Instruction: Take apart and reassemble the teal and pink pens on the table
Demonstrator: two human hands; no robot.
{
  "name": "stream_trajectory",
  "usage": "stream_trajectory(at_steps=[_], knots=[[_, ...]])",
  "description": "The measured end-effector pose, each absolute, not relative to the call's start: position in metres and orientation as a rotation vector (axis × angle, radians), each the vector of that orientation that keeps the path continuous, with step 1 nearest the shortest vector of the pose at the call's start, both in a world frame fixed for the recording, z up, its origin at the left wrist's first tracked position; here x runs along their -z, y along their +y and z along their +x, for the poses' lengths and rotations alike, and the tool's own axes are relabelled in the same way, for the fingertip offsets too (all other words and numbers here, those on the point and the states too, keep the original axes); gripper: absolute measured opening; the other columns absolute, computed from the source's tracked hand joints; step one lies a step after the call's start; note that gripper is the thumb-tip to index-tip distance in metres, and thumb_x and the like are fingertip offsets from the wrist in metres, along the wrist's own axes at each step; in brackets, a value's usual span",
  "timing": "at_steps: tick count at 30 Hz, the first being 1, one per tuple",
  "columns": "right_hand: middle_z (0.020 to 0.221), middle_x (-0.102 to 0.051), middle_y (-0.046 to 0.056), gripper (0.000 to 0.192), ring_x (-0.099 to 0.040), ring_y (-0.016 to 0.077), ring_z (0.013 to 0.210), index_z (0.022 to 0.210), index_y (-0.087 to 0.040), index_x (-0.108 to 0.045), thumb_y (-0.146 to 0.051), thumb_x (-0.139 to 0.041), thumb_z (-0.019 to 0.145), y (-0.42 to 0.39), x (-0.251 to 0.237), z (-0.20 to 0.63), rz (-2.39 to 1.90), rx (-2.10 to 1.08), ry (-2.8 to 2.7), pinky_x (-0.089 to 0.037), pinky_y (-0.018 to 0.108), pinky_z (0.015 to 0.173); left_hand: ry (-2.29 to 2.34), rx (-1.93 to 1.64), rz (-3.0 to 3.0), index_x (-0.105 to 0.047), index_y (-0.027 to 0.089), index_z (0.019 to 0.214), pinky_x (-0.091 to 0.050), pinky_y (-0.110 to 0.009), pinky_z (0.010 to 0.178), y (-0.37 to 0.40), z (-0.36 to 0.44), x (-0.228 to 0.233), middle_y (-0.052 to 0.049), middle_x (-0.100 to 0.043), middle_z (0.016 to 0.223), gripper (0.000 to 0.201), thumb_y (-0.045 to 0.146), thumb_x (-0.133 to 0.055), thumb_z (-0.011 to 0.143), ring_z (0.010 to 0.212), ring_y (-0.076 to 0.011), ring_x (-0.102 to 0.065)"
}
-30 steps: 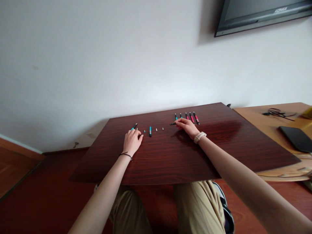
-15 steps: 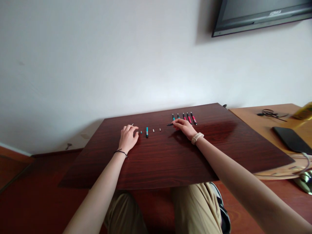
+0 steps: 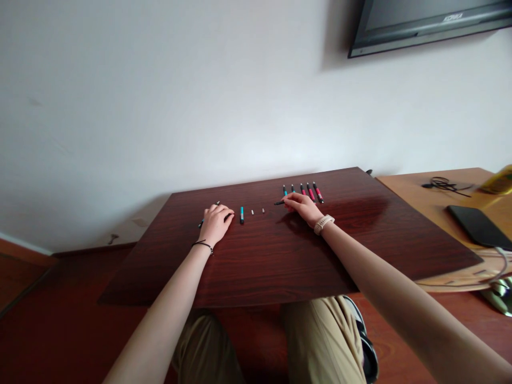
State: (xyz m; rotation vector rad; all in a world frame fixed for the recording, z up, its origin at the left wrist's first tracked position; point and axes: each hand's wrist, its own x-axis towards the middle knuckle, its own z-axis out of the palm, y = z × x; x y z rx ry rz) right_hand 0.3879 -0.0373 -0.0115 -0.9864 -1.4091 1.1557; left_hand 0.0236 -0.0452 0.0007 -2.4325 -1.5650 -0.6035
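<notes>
**Q:** Gripping what, exactly, is each hand?

**A:** Left hand (image 3: 216, 223) is lying palm-down on the dark wooden board (image 3: 280, 256), its fingers curling over a thin dark pen part (image 3: 202, 223) whose ends are showing at 10 o'clock and 8 o'clock of the knuckles; whether the fingers are actually pinching it cannot be told. Right hand (image 3: 304, 206) is closing its fingertips on the end of a black pen piece (image 3: 279, 202), which is lying flat on the board and pointing toward 9 o'clock.

**Q:** What is lying around the hands?

**A:** At 3 o'clock of the left hand, a teal pen barrel (image 3: 242, 214) is resting just beside it, followed by two small pale parts (image 3: 258, 211). At 12 o'clock of the right hand, a row of assembled pens (image 3: 302, 191), teal then red, is lying side by side near the board's far edge.
</notes>
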Motion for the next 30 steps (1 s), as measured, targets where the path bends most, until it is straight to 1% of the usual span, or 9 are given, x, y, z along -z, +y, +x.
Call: stream_trajectory(at_steps=[3, 9, 13, 19, 23, 27, 30], knots=[[0.084, -0.07, 0.002, 0.04, -0.062, 0.0192, 0.077, 0.096, -0.021, -0.075, -0.058, -0.079, 0.082, -0.037, 0.012, 0.388, -1.004, -1.143, -1.427, -0.05, 0.033, 0.074, -1.569, 0.619, -2.435, -0.081, 0.028, 0.103, -0.043, -0.05, 0.098, -0.043, 0.025, -0.001, -0.009, -0.077, 0.117, 0.03, 0.037, -0.052, 0.108, 0.114, -0.0306, -0.059], [0.085, -0.071, 0.003, 0.04, -0.062, 0.0193, 0.077, 0.097, -0.021, -0.075, -0.059, -0.079, 0.083, -0.037, 0.013, 0.39, -1.01, -1.136, -1.427, -0.051, 0.034, 0.075, -1.608, 0.708, -2.481, -0.084, 0.03, 0.102, -0.044, -0.047, 0.098, -0.035, 0.023, 0.001, -0.007, -0.076, 0.114, 0.029, 0.04, -0.057, 0.106, 0.11, -0.0282, -0.059], [0.085, -0.071, 0.003, 0.04, -0.061, 0.019, 0.077, 0.097, -0.021, -0.076, -0.058, -0.08, 0.083, -0.036, 0.015, 0.391, -1.002, -1.136, -1.425, -0.051, 0.034, 0.076, -1.62, 0.711, -2.474, -0.085, 0.03, 0.1, -0.044, -0.047, 0.098, -0.034, 0.021, 0.003, -0.007, -0.076, 0.113, 0.03, 0.04, -0.058, 0.106, 0.11, -0.0285, -0.058], [0.085, -0.071, 0.003, 0.042, -0.062, 0.0186, 0.077, 0.097, -0.021, -0.075, -0.059, -0.081, 0.082, -0.037, 0.014, 0.39, -1.007, -1.142, -1.423, -0.051, 0.033, 0.076, -1.617, 0.704, -2.462, -0.084, 0.028, 0.103, -0.044, -0.047, 0.096, -0.035, 0.022, 0.004, -0.007, -0.077, 0.114, 0.029, 0.039, -0.057, 0.106, 0.112, -0.0291, -0.059], [0.085, -0.072, 0.003, 0.042, -0.063, 0.0192, 0.077, 0.097, -0.021, -0.075, -0.06, -0.08, 0.082, -0.037, 0.014, 0.39, -1.016, -1.138, -1.421, -0.052, 0.034, 0.076, -1.658, 0.745, -2.41, -0.083, 0.028, 0.103, -0.044, -0.046, 0.096, -0.036, 0.021, 0.003, -0.008, -0.077, 0.114, 0.033, 0.041, -0.053, 0.108, 0.112, -0.029, -0.059], [0.085, -0.073, 0.003, 0.041, -0.064, 0.0194, 0.077, 0.099, -0.022, -0.075, -0.059, -0.081, 0.083, -0.036, 0.016, 0.39, -1.011, -1.12, -1.451, -0.052, 0.034, 0.074, -1.667, 0.835, -2.349, -0.081, 0.027, 0.106, -0.045, -0.044, 0.097, -0.042, 0.021, -0.003, -0.009, -0.075, 0.114, 0.034, 0.038, -0.049, 0.11, 0.112, -0.0282, -0.06], [0.089, -0.076, 0.005, 0.043, -0.067, 0.0206, 0.078, 0.099, -0.022, -0.074, -0.061, -0.081, 0.083, -0.038, 0.014, 0.388, -0.983, -1.1, -1.501, -0.054, 0.035, 0.075, -1.596, 0.847, -2.345, -0.079, 0.026, 0.109, -0.044, -0.046, 0.1, -0.053, 0.028, -0.011, -0.009, -0.074, 0.115, 0.031, 0.038, -0.05, 0.11, 0.113, -0.0289, -0.06]])
